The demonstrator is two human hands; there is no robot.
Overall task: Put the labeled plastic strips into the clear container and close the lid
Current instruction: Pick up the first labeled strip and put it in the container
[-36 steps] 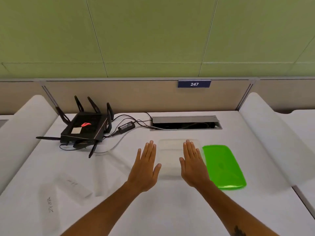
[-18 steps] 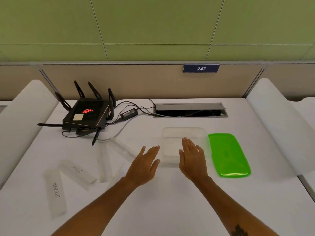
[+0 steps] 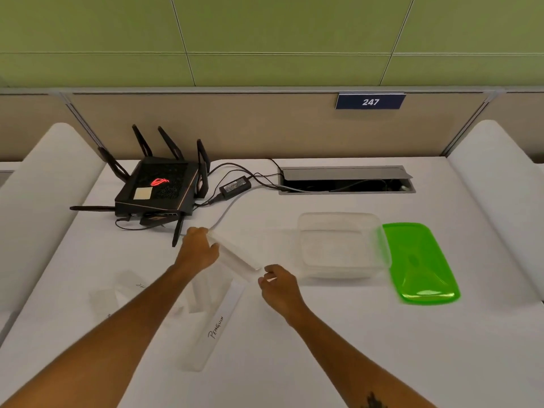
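A clear plastic strip (image 3: pixel 235 254) slants across the white table between my hands. My left hand (image 3: pixel 197 250) grips its far left end. My right hand (image 3: pixel 278 285) pinches its near right end with curled fingers. The empty clear container (image 3: pixel 338 215) stands open just right of my right hand. Its green lid (image 3: pixel 421 263) lies flat beside it on the right. A strip labeled "PENGUIN" (image 3: pixel 213 326) lies between my forearms, and another strip (image 3: pixel 206 290) rests just behind it. Two blurred strips (image 3: pixel 129 285) lie left of my left forearm.
A black router (image 3: pixel 156 189) with antennas sits at the back left, with a power adapter (image 3: pixel 235 185) and cables running to an open cable hatch (image 3: pixel 344 179). Rolled white paper (image 3: pixel 44 184) borders the table on the left, and more rolled white paper (image 3: pixel 497 184) on the right. A partition wall stands behind.
Both hands left the container and moved left to the strips. The left hand closed on one strip's far end and the right hand on its near end. The view shifted left.
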